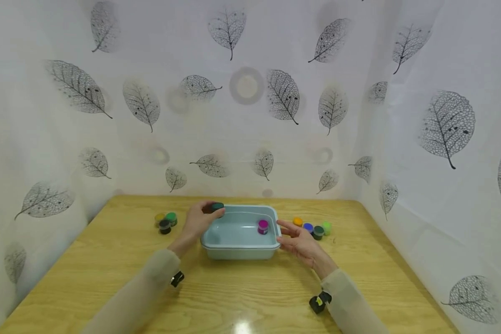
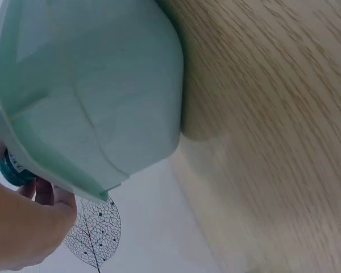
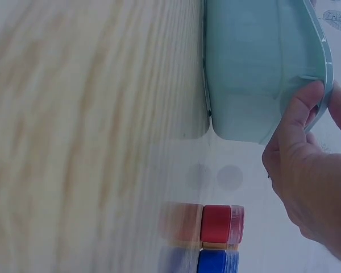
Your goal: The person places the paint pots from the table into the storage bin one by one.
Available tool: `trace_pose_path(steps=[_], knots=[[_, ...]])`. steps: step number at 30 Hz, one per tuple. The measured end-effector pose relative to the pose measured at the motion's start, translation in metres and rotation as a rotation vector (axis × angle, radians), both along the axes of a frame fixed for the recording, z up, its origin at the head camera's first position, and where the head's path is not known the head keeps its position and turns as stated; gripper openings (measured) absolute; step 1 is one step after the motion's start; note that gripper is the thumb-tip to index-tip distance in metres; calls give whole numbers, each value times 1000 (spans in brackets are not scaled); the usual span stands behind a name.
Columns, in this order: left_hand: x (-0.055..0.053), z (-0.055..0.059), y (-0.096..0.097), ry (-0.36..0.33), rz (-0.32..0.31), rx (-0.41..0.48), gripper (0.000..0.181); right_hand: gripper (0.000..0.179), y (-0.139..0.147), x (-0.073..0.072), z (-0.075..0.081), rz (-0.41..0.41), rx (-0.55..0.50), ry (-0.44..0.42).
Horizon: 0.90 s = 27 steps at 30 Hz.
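A pale blue-green plastic tub (image 1: pixel 241 253) stands on the table. Inside it, toward the right, sits a small paint pot with a magenta lid (image 1: pixel 263 227). My left hand (image 1: pixel 199 221) holds a dark teal paint pot (image 1: pixel 217 206) by its sides at the tub's left rim; the left wrist view shows this pot (image 2: pixel 15 169) between thumb and fingers. At the opposite end, my right hand (image 1: pixel 302 244) grips the tub's rim, with the thumb (image 3: pixel 304 102) against the outer wall under the lip.
Left of the tub stand yellow (image 1: pixel 160 217), green (image 1: pixel 171 218) and black (image 1: pixel 164 226) pots. Past my right hand are orange (image 1: pixel 298 221), blue (image 1: pixel 308 227), dark green (image 1: pixel 318 232) and light green (image 1: pixel 326 228) pots. A red pot (image 3: pixel 216 224) shows in the right wrist view. Leaf-printed curtains (image 1: pixel 242 139) surround the table.
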<state>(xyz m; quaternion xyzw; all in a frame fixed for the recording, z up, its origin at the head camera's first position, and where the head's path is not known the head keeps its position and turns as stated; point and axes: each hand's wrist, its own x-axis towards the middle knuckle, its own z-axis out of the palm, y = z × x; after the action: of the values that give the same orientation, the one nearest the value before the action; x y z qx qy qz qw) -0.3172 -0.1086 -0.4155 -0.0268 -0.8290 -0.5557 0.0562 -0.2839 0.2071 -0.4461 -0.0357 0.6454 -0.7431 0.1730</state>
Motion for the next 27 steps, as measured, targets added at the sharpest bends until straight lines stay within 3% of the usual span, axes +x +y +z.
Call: trace_pose_path(steps=[7,18,27], knots=[[1,-3,10,40,-58,-31,42,66,0,-1,-3,-6,2,6],[-2,1,25,4,-90,14,39,65,-1,-2,-2,-13,20,7],[-9,-3,36,-40,-131,31,41,65,-1,-1,-1,-19,31,3]])
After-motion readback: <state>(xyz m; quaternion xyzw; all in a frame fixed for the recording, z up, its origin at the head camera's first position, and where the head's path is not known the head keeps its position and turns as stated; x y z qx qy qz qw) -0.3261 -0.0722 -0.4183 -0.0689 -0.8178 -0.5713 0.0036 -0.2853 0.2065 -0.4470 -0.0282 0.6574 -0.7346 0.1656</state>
